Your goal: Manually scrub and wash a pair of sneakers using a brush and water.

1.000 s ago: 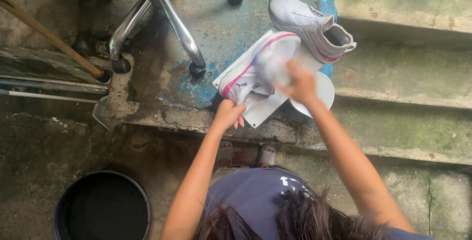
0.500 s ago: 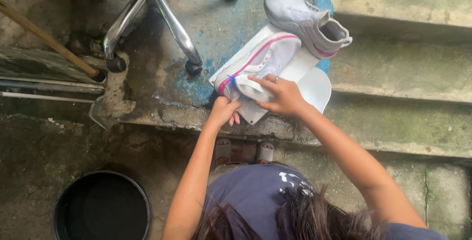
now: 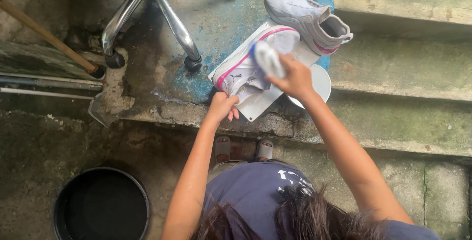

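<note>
A black bucket (image 3: 101,204) is seen at the far left. The white and pink sneaker (image 3: 246,65) is laid on a white board (image 3: 258,106) on the step, and its heel is pinched by the left hand (image 3: 221,106). A white brush (image 3: 268,59) is squeezed in the right hand (image 3: 295,78). The sneaker looks light, soft and maybe wet and slippery, so the firm heel seems best to be held. 1 grey sneaker (image 3: 307,17) is set just behind.

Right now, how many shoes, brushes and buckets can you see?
Shoes: 2, one being scrubbed, one beside it
Brushes: 1, white, in the right hand
Buckets: 1, black
Total: 4
</note>
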